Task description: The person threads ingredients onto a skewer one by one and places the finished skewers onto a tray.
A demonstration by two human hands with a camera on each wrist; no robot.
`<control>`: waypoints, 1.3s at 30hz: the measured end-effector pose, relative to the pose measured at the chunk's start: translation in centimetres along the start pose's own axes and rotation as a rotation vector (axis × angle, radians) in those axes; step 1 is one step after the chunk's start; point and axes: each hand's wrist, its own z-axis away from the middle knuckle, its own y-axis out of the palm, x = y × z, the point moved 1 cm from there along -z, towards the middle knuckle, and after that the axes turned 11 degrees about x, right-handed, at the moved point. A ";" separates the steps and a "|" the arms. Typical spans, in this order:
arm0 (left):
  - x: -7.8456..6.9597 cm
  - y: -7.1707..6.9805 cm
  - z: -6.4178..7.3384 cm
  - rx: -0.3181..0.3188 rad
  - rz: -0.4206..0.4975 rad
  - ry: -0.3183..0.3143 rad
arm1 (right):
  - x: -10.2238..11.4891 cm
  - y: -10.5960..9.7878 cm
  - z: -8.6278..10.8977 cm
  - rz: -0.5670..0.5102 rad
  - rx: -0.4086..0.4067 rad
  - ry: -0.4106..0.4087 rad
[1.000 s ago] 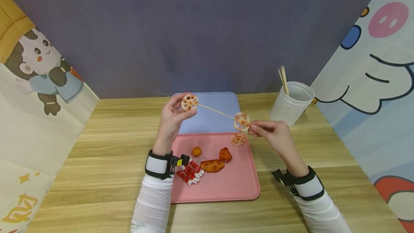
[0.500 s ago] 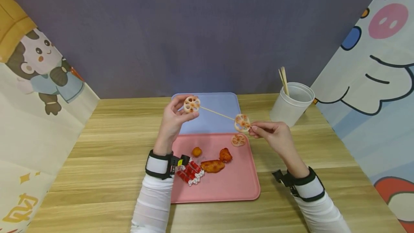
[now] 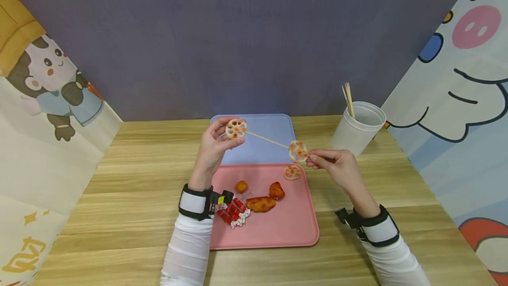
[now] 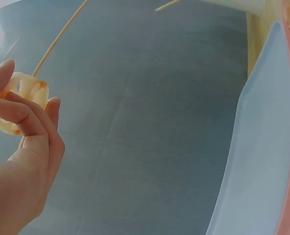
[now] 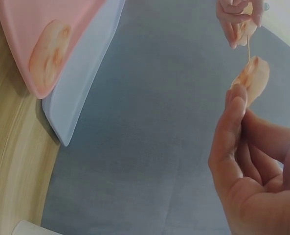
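My left hand [image 3: 211, 148] holds a lotus root slice [image 3: 236, 128] between thumb and fingers, above the blue tray. From that slice a thin wooden skewer [image 3: 267, 139] runs down to the right, its left tip touching or entering the slice. A second lotus root slice [image 3: 298, 151] is threaded near the skewer's right end. Just beyond it, my right hand [image 3: 337, 164] pinches the skewer with thumb and fingertips. In the left wrist view, curled fingers cover part of the held slice [image 4: 5, 125]. The right wrist view shows the threaded slice [image 5: 257, 81] close to my fingertips.
On the pink tray [image 3: 289, 224] lie another lotus root slice [image 3: 292, 172], a small orange ball [image 3: 241, 186], a chicken wing [image 3: 260, 204], a reddish-brown chunk [image 3: 276, 190] and several red-and-white sticks [image 3: 234, 211]. Behind is the blue tray [image 3: 262, 144]. A white bucket [image 3: 359, 127] holds skewers.
The left hand has shifted slightly right and down with its lotus root slice, toward the right hand. The right hand and the threaded slice have barely moved.
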 end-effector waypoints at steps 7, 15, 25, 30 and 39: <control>0.0 -0.2 0.1 0.035 -0.006 -0.021 | 0.1 -0.2 0.1 0.014 0.011 0.000; 0.0 -0.3 0.1 0.053 0.045 -0.040 | 0.3 -0.4 0.1 0.031 0.047 0.019; 0.4 -0.1 0.1 0.035 -0.021 -0.065 | 0.3 -0.4 0.3 0.079 0.015 -0.030; 0.5 0.1 0.0 0.022 -0.006 -0.062 | 0.6 -0.3 0.3 0.074 0.002 -0.045; 0.6 0.3 -0.1 0.024 0.000 -0.042 | 0.9 -0.2 0.5 0.065 -0.027 -0.042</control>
